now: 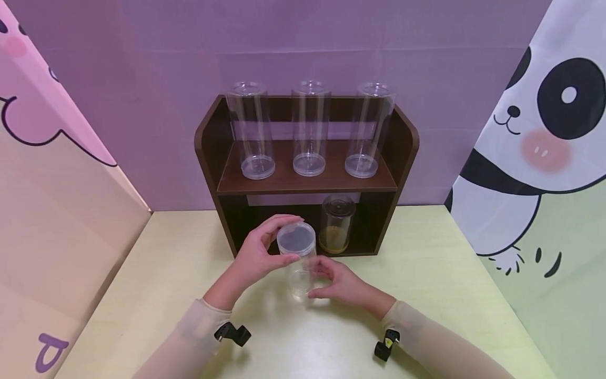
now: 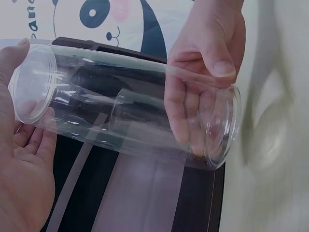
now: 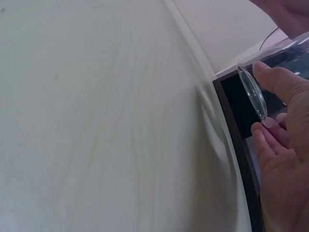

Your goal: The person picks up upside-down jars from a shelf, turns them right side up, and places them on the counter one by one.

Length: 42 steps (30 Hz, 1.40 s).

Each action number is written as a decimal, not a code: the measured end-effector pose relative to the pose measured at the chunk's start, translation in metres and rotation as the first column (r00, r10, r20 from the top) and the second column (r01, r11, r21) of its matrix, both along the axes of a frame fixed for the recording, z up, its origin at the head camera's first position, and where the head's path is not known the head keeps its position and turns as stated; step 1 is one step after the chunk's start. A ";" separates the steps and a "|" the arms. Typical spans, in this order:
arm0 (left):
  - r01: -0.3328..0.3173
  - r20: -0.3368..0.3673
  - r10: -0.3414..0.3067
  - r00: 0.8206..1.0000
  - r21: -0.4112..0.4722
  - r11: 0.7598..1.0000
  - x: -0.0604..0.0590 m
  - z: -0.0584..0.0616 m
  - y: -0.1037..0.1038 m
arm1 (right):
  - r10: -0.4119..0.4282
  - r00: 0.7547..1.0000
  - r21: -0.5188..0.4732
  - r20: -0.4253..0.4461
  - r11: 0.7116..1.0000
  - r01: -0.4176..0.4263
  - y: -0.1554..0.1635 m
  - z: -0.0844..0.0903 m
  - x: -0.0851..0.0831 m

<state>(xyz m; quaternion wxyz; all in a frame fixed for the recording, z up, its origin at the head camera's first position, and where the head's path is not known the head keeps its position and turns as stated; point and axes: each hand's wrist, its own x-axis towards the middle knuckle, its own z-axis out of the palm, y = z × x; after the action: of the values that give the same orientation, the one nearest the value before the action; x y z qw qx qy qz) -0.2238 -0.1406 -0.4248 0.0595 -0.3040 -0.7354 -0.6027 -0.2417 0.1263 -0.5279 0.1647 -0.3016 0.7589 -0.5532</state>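
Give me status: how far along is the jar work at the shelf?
Done, apparently: three clear jars stand on the shelf's top board, and a jar with yellowish contents sits below. In hand: left hand grips an empty clear jar near its top; right hand holds its base. Left: that jar is not yet set down.

A dark brown wooden shelf unit (image 1: 397,158) stands at the rear of a pale yellow-green tabletop (image 1: 450,273), against a plain purple back wall (image 1: 303,42). Left of the shelf unit, an angled side panel (image 1: 52,173) carries a pink and beige cartoon print. Right of the shelf unit, a second panel (image 1: 544,131) shows a black-and-white panda with a pink cheek above a light green area. The shelf unit has curved side walls, one upper board and an open lower bay resting on the tabletop. Lighting is even and soft, with faint shadows beneath the upper board
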 end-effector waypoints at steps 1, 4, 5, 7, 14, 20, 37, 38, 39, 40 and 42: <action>-0.010 0.005 0.010 1.000 -0.006 1.000 0.001 -0.001 -0.002 | -0.008 1.000 0.013 -0.010 1.000 0.008 0.000 0.000 0.000; -0.046 0.017 0.046 0.999 -0.027 0.999 0.002 -0.002 -0.010 | -0.023 0.999 0.029 -0.030 0.999 0.024 0.003 0.002 0.000; -0.060 0.021 0.061 0.998 -0.037 0.998 0.003 -0.003 -0.014 | -0.029 0.999 0.033 -0.038 0.999 0.030 0.004 0.003 0.000; -0.084 0.027 0.085 0.996 -0.046 0.995 0.003 -0.005 -0.022 | -0.034 0.998 0.027 -0.046 0.999 0.035 0.006 0.005 -0.001; -0.168 0.046 0.171 0.984 -0.063 0.984 0.004 -0.012 -0.053 | -0.025 0.998 -0.019 -0.063 1.000 0.024 0.016 0.003 -0.003; -0.243 0.037 0.246 0.969 -0.082 0.967 0.007 -0.018 -0.079 | -0.018 0.998 -0.007 -0.063 1.000 0.017 0.020 0.003 -0.002; -0.323 0.015 0.325 0.946 -0.066 0.944 0.009 -0.018 -0.102 | 0.000 0.997 -0.021 -0.081 1.000 -0.002 0.022 0.004 -0.004; -0.324 0.012 0.325 0.946 -0.063 0.944 0.009 -0.018 -0.103 | 0.001 0.996 -0.022 -0.085 1.000 -0.003 0.022 0.004 -0.004; -0.323 0.011 0.324 0.946 -0.058 0.945 0.009 -0.018 -0.103 | 0.002 0.996 -0.023 -0.092 1.000 -0.004 0.022 0.004 -0.004; -0.323 0.010 0.324 0.946 -0.055 0.945 0.009 -0.018 -0.103 | 0.003 0.995 -0.024 -0.098 1.000 -0.005 0.022 0.004 -0.004; -0.325 0.009 0.325 0.946 -0.052 0.944 0.008 -0.019 -0.104 | 0.005 0.994 -0.025 -0.107 1.000 -0.007 0.022 0.003 -0.003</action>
<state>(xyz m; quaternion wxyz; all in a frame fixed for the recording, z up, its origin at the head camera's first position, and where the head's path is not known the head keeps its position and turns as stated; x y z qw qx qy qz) -0.2156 -0.2448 -0.4441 0.1439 -0.1748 -0.7908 -0.5686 -0.2451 0.1484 -0.5251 0.1218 -0.3350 0.7585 -0.5455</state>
